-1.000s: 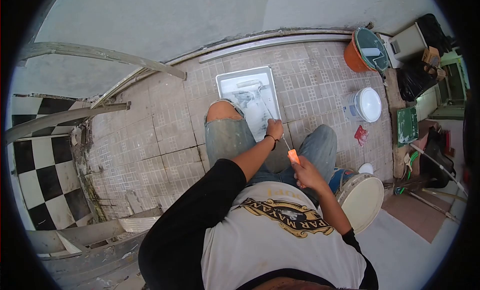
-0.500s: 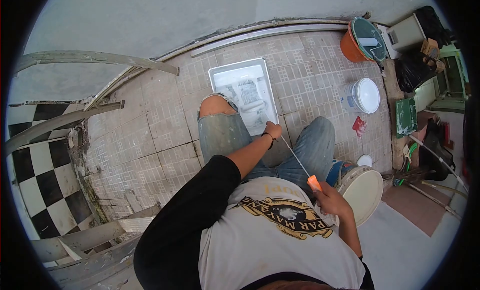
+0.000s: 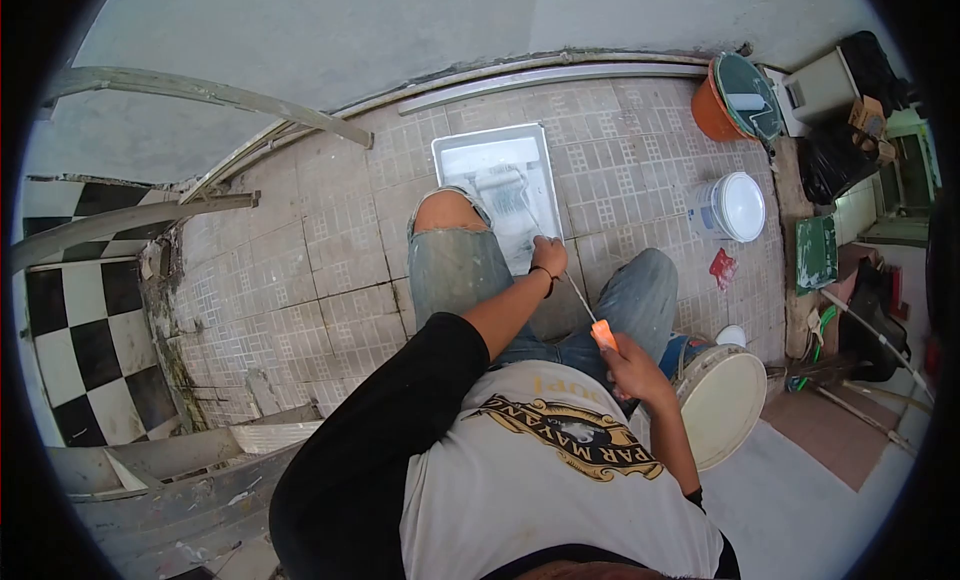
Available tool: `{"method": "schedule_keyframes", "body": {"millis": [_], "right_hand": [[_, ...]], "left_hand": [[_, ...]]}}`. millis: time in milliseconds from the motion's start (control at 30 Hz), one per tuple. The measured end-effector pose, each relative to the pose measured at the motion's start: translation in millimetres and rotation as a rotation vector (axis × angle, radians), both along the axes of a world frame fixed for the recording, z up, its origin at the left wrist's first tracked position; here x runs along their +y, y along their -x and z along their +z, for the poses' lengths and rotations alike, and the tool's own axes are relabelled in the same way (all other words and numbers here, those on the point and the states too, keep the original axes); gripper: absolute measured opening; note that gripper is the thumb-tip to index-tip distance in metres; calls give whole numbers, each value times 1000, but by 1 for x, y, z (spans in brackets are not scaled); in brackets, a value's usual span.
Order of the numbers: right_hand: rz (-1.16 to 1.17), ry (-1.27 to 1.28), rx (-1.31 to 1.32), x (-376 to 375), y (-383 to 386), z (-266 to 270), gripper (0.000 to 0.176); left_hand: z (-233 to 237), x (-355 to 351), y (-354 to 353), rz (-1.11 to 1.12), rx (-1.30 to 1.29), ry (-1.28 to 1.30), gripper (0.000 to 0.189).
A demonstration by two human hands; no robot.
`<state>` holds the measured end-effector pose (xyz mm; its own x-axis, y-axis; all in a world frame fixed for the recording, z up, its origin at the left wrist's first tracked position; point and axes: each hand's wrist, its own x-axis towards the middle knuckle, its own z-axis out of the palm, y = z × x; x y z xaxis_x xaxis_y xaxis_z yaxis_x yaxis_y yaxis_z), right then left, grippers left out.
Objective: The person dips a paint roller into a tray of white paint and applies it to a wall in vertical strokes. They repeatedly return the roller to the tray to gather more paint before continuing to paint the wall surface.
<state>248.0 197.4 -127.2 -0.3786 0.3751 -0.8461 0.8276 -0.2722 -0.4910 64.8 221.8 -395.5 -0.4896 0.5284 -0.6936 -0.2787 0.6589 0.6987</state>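
Observation:
A paint roller (image 3: 498, 180) lies in white paint inside the light grey tray (image 3: 551, 172), which sits on the tiled floor in front of my knees. My left hand (image 3: 549, 256) is closed round the thin metal rod of the roller, near the tray's lower right edge. Closer to my body, my right hand (image 3: 636, 370) grips the orange handle (image 3: 603, 335) at the rod's other end. The rod runs at a slant between my legs.
A white lidded bucket (image 3: 741, 208) and a red scrap (image 3: 722, 269) lie to the right. Beside my right hip is a large bucket (image 3: 722, 405). An orange bucket (image 3: 712, 105) stands near the wall, a green tray (image 3: 816, 253) at right, metal frames (image 3: 210, 92) at left.
The roller has moved up the tray, away from me. My right hand and the orange handle have moved forward and left, nearer my left hand. The view has shifted slightly.

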Motion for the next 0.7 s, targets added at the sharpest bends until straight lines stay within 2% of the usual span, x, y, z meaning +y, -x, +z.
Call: {"method": "schedule_keyframes", "body": {"millis": [133,200,333,400,433,500,633,700], "right_hand": [[144,-86,-73,3,-31,32,27],[171,-107,-110,3,-35,49,28],[169,-93,-127,7,-19,43,28],[107,-60,-66,9,-5,16,28],[110,-58,-67,7,1,9,28],[93,-92,-29,5,13,1,28],[104,-31,-87,6,-2,25,27],[47,-4,-117,8,-10,47,27]], "left_hand": [[-2,-4,-8,-105,1,19,47],[-15,-6,-9,-171,-289,61,47],[-18,-3,-9,-163,-122,57,49],[-7,-1,0,-60,-64,-12,49],[-16,0,1,-57,-66,-11,49],[-34,8,5,115,-155,-25,48],[-46,12,-10,201,-193,-31,43],[-37,12,-17,308,-473,-109,19]]}}
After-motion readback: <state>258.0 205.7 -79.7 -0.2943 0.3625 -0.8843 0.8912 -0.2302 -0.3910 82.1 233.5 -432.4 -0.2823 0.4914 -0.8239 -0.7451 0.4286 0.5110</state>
